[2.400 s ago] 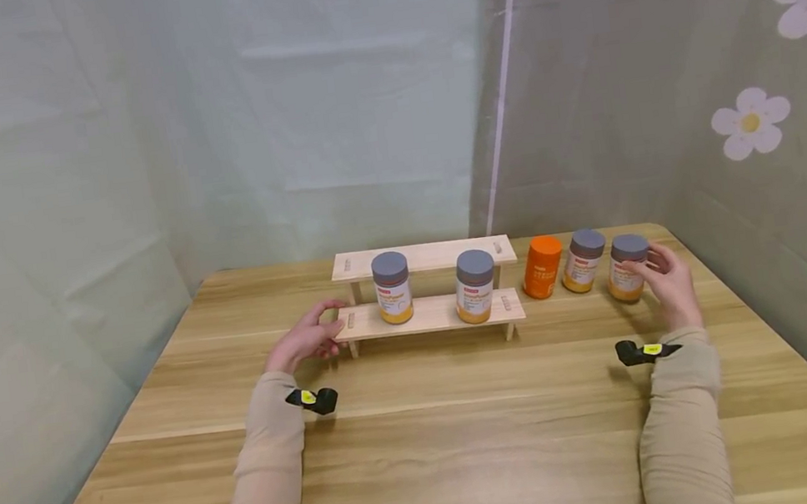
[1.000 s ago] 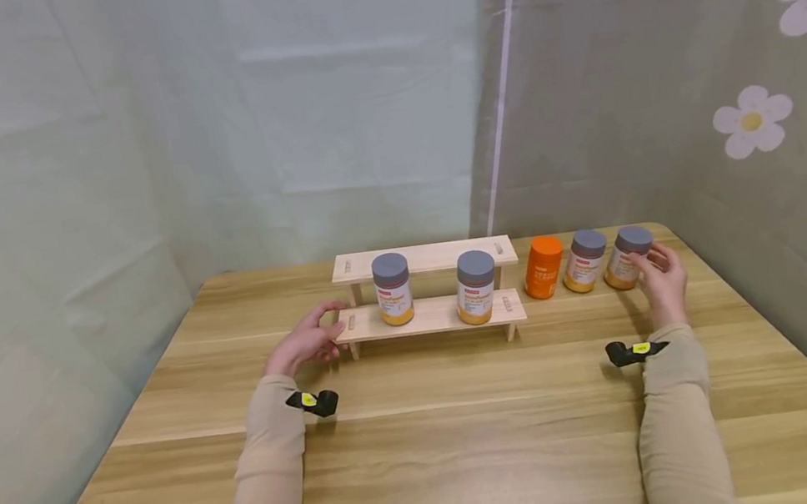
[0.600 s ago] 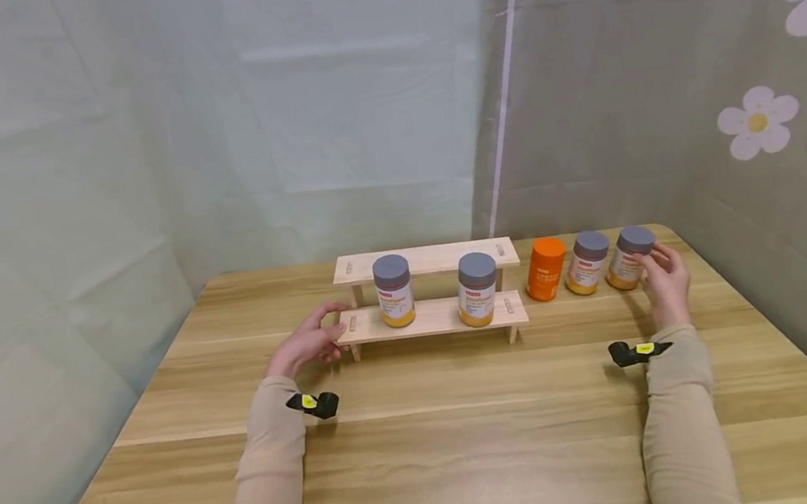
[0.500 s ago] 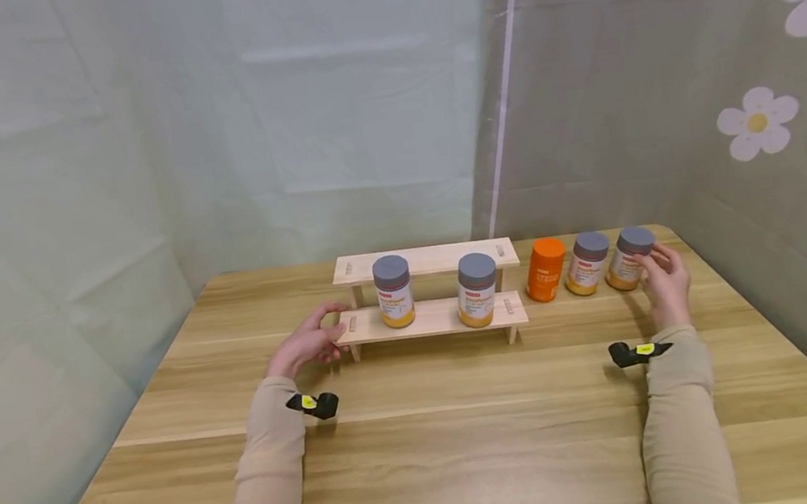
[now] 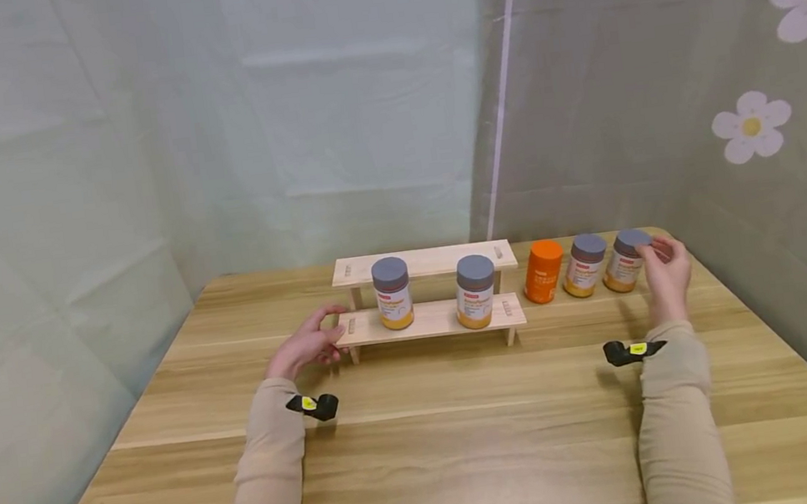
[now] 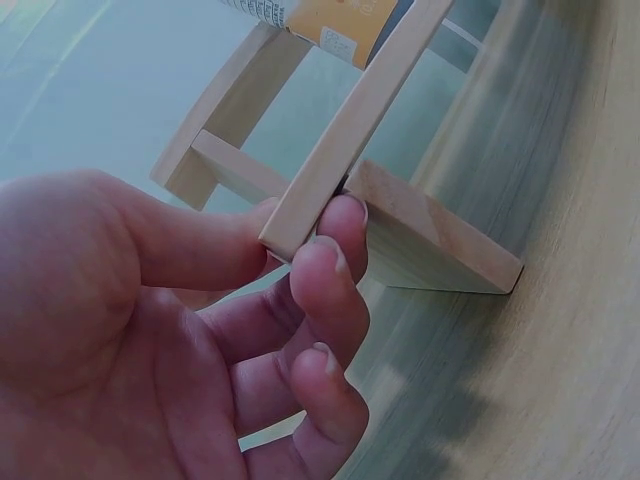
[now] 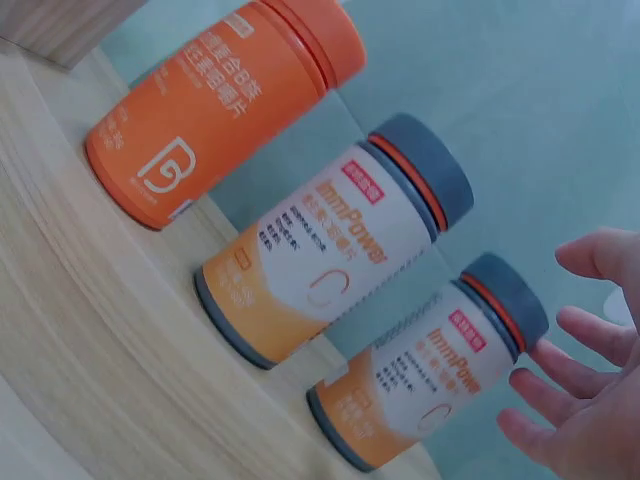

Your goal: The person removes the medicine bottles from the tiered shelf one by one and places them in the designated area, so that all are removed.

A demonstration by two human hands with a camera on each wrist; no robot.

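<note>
My left hand (image 5: 309,343) pinches the left end of the lower board of a two-tier wooden rack (image 5: 430,320); in the left wrist view, thumb and curled fingers (image 6: 330,290) close on the board's end. Two supplement bottles with grey lids, a left one (image 5: 393,293) and a right one (image 5: 475,292), stand on that board. On the table to the right, an orange bottle (image 5: 544,272), a grey-lidded bottle (image 5: 585,266) and another grey-lidded bottle (image 7: 425,365) stand upright in a row. Beside the last one my right hand (image 5: 667,274) has its fingers spread, the thumb lifted off the lid.
The upper board (image 5: 423,262) of the rack bears no bottle. A wood-grain table (image 5: 473,445) spreads in front, its right edge beyond my right hand. Pale fabric (image 5: 355,106) hangs behind, and a grey sheet with flowers (image 5: 751,127) is at the right.
The rightmost bottle has moved slightly back into line with the other two, and my right hand's fingers have loosened from it. My left hand stays on the rack.
</note>
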